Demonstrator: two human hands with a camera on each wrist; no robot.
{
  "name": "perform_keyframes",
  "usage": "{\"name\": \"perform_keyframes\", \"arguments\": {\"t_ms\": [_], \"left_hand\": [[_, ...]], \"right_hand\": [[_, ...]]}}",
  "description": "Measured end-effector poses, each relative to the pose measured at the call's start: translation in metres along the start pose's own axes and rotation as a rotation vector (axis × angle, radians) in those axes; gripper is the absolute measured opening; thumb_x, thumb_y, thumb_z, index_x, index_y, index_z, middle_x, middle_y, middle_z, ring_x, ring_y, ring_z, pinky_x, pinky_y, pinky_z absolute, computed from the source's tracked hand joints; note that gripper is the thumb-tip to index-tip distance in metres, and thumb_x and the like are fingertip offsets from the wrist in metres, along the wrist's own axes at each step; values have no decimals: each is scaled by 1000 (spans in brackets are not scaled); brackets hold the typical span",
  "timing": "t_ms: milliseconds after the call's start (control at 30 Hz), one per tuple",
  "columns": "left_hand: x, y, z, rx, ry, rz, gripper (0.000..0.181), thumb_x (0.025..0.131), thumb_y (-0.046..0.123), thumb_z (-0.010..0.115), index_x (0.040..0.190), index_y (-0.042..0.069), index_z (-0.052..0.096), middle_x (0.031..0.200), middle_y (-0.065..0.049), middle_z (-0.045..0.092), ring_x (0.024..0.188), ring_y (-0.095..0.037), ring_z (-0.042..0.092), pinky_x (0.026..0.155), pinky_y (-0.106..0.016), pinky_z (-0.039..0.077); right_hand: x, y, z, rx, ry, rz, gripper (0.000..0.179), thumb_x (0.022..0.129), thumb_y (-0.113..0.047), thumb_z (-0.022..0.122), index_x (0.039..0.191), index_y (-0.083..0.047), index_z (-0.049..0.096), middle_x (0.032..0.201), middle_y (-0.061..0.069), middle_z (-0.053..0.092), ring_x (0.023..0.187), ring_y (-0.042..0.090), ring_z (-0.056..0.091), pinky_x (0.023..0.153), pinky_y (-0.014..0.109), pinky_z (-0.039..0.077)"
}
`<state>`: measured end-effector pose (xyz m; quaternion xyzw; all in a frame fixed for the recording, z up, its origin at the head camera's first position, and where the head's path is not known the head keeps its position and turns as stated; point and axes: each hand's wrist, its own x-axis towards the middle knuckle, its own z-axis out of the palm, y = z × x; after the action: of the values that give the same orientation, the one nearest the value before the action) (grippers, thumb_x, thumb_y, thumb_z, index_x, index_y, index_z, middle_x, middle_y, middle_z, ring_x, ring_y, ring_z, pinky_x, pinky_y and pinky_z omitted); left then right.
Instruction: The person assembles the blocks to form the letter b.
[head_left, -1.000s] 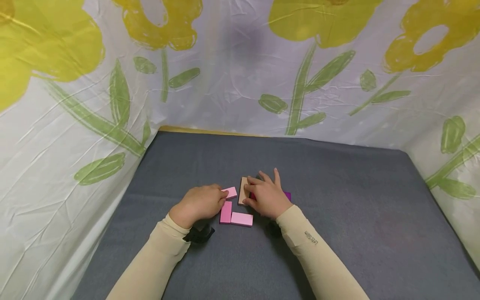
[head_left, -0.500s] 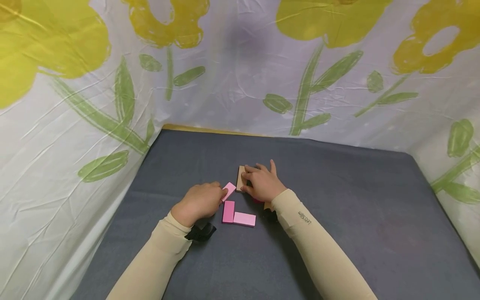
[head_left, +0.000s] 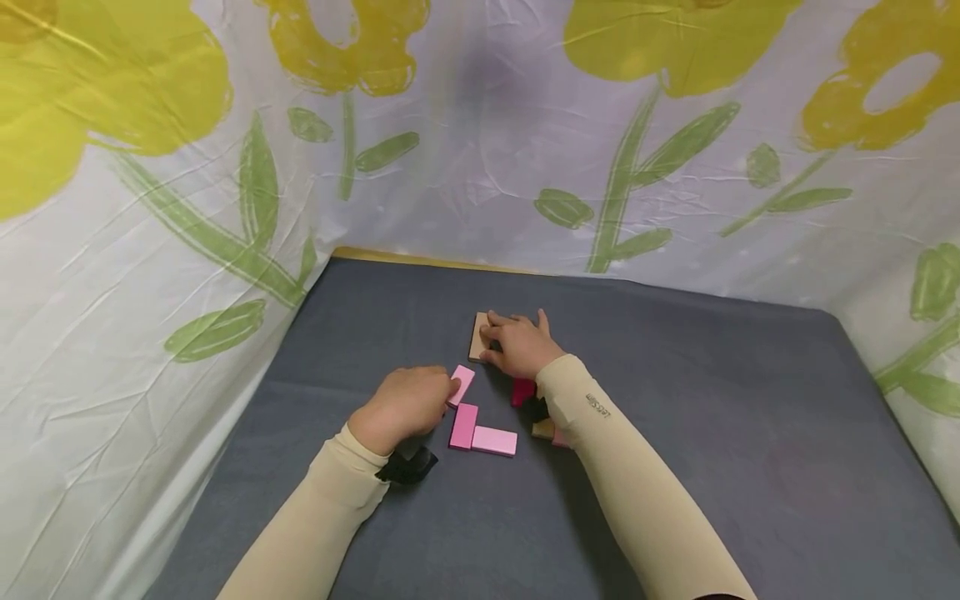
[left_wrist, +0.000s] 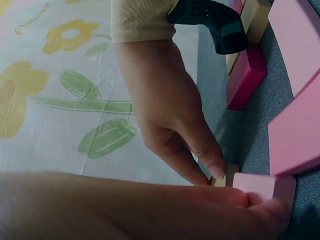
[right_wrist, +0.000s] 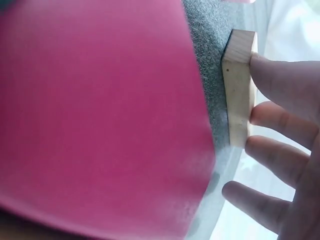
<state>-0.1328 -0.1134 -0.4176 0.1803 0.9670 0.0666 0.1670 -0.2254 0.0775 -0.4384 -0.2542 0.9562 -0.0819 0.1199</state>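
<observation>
My left hand pinches a small light pink block between thumb and fingers, tilted on the grey cloth; the left wrist view shows the same pink block at the fingertips. Farther back, a plain wooden block lies flat. My right hand touches it along its right part with thumb and fingertips. Seen from the right wrist, those fingers are spread and fairly straight against the wooden block, and none visibly wraps round it. A darker pink block and another light pink block form an L.
Under the right wrist lie a crimson block, a wooden block and a pink block partly hidden by the sleeve. Grey cloth covers the table. A flower-printed sheet hangs behind and at the sides.
The right hand and the wooden block have slid away towards the back. The left hand has turned its light pink block more upright. Crimson, wooden and pink blocks now show beneath the right wrist.
</observation>
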Motion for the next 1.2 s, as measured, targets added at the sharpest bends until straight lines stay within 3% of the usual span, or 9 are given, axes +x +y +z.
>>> {"name": "perform_keyframes", "arguments": {"t_ms": [167, 267, 533, 767, 1200], "left_hand": [[3, 0, 2, 43, 18, 55, 30, 97, 16, 75, 126, 10, 76, 103, -10, 74, 81, -25, 65, 79, -45, 60], [5, -1, 5, 32, 51, 80, 22, 97, 16, 76, 118, 11, 79, 98, -10, 75, 79, -24, 66, 77, -44, 61], [14, 0, 13, 45, 128, 98, 29, 98, 21, 76, 125, 11, 78, 102, -9, 74, 84, -25, 69, 81, -43, 62], [22, 2, 20, 67, 215, 91, 22, 99, 21, 74, 119, 13, 79, 94, -8, 70, 82, -26, 71, 78, -45, 62], [26, 1, 24, 36, 266, 97, 28, 100, 27, 74, 124, 12, 79, 102, -8, 74, 90, -27, 72, 84, -46, 62]], "right_hand": [[5, 2, -2, 41, -5, -46, 54, 104, -35, 67, 153, -15, 56, 167, 10, 39, 147, 37, 48, 123, 61, 32], [7, 4, -2, 60, 0, -74, 52, 104, -31, 67, 152, -13, 57, 166, 12, 40, 146, 35, 49, 119, 50, 42], [8, 7, -1, 79, -6, -87, 53, 104, -30, 68, 153, -14, 56, 166, 12, 39, 147, 34, 48, 120, 47, 41], [9, 8, -1, 94, 0, -82, 54, 103, -30, 69, 153, -14, 56, 166, 12, 40, 147, 34, 48, 120, 48, 41], [9, 9, -3, 96, 7, -88, 52, 103, -28, 69, 151, -13, 58, 165, 13, 42, 146, 35, 49, 120, 48, 41]]}}
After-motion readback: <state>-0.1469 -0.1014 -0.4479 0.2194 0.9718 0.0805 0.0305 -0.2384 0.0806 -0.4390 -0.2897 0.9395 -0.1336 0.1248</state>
